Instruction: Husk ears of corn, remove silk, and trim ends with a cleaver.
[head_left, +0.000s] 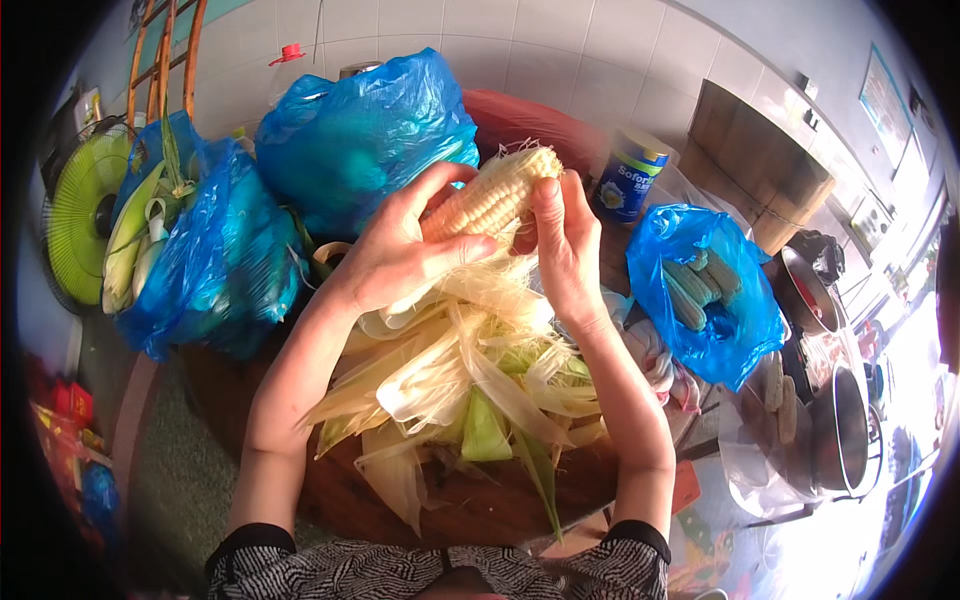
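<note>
An ear of corn (495, 196) with bare pale kernels is raised at a slant above the table. My left hand (412, 240) wraps around its lower left end. At its upper right tip, the thumb and fingers of my right hand (559, 232) touch the cob; whether they pinch silk there is not clear. Fine silk strands cling to the tip. Beneath both hands lies a heap of corn husks (465, 360), mostly pale yellow with some green leaves and tangled silk, on the dark wooden table (480, 502).
Blue plastic bags stand at the back (360, 142) and at the left (217, 255), the left one holding unpeeled corn (131, 262). Right of the heap, an open blue bag (705, 360) holds bare cobs (694, 289). A blue can (630, 176) stands behind it. Metal pots (840, 435) are far right.
</note>
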